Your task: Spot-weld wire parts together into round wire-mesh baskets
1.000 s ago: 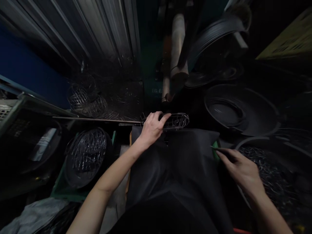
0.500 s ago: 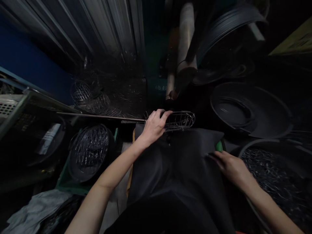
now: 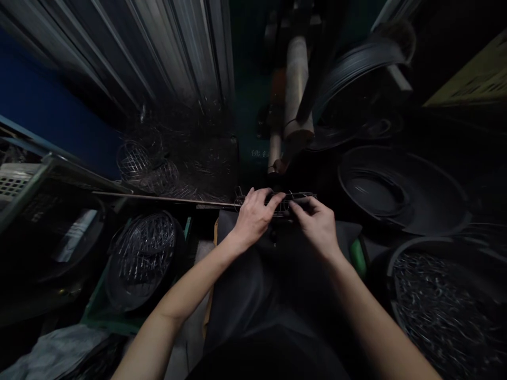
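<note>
Grasping a wire frame [image 3: 284, 206], the left hand [image 3: 254, 212] neighbours the right hand [image 3: 319, 224] (grip unclear), bent wires [image 3: 435, 295] filling a tub [image 3: 425, 240].

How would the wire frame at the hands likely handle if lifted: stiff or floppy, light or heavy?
The wire frame is probably light for its size, being thin wires with open gaps. It seems fairly stiff, extending straight past the left hand. Those gaps might also make it snag.
</note>
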Demonstrator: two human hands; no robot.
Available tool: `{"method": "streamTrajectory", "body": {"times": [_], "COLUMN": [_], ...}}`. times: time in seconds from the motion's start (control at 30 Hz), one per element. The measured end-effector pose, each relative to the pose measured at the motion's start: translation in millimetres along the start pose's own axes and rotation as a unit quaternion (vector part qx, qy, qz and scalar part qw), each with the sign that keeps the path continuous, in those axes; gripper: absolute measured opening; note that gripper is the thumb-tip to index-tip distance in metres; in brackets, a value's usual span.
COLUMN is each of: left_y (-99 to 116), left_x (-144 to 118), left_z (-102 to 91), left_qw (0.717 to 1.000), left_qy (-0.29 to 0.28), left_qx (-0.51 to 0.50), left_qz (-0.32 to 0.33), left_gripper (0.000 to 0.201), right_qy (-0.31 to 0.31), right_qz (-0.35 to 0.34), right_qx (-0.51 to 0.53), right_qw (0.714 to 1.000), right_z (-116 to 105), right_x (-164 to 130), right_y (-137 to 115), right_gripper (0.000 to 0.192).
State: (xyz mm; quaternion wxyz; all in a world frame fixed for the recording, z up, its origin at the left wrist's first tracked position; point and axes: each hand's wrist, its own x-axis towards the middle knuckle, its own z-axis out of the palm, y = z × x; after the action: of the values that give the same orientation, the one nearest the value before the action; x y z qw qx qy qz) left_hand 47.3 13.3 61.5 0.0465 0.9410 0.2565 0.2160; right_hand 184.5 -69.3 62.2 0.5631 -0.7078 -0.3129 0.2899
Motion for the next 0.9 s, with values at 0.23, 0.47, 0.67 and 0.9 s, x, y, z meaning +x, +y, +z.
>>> {"method": "streamTrajectory", "body": {"times": [0.23,0.47,0.67,0.9], "left_y": [-8,-16,-20,-26], "left_x": [5,9,15,20], "left_z": [-1.6,5.5,9.1,14.1], "left_qw": [0.999,0.996,0.995,0.993], "left_qy": [0.014,0.05,0.073,0.076], "left_qx": [-0.04,-0.067,-0.073,-0.085], "left_qz": [-0.029,-0.016,-0.015,-0.017], "left_gripper": [0.047,0.046,0.038,0.037], "right_qy": [0.096,0.126,0.148,0.153], "right_qz": [-0.183,-0.216,-0.22,-0.233], "right_qx": [-0.139,-0.151,-0.163,-0.16], "right_qw": [0.969,0.956,0.95,0.947], "right_z": [20,26,32,34], "right_x": [-9,2,8,15], "right_y": [5,10,9,10], "right_gripper": [0.023,0.022,0.027,0.027]}}
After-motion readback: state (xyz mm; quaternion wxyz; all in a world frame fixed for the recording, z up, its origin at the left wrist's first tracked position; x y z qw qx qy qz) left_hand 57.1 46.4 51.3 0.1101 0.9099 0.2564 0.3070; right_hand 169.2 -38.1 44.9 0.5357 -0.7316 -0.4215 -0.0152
